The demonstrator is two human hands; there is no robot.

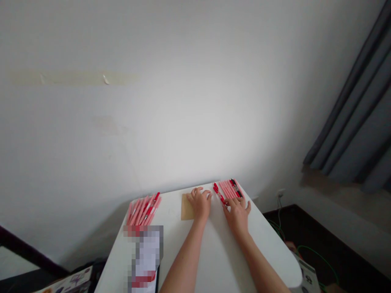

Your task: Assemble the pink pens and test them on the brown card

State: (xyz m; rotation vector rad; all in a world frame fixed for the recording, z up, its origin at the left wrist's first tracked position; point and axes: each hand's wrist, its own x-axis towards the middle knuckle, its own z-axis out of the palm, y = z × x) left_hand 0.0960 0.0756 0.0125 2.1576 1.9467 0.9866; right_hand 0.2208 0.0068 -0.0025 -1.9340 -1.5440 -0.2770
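My left hand (202,204) is over the right part of a tan paper sheet (187,207), fingers apart and curved, with nothing visible in them. My right hand (238,213) is at the near end of the red pens (219,193); its thumb and index finger close around the end of one, while the other fingers are spread. Right beside these, several pink pens (226,189) lie side by side in a row with black pens (236,188) among them. At the table's left, more pink pens (139,209) lie in a loose pile with a red pen (152,205).
The white table (220,260) stands against a pale wall (183,101). On its near left, a blurred-out pale object (148,252) with red parts lies. Grey curtains (357,122) hang at right, above a floor with green cables (317,250).
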